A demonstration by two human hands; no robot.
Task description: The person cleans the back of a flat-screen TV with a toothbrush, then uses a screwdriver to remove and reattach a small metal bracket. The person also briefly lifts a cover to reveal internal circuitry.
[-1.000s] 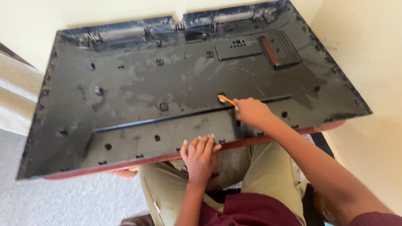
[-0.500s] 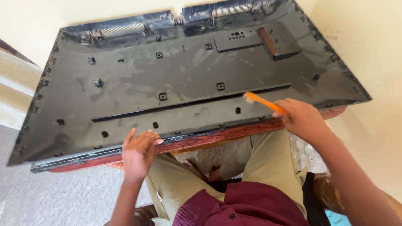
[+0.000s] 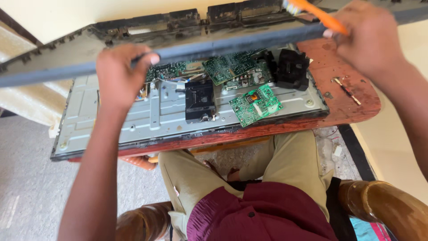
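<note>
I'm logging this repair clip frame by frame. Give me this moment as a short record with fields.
left hand: grips the near edge of the back cover, raised
right hand: on the cover edge, holds an orange brush
under the cover: metal chassis with green circuit boards
support: reddish table

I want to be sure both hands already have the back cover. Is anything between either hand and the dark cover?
Nothing visible. The left hand grips the dark back cover's near edge directly. The right hand is at the same edge, also holding an orange-handled tool.
</note>
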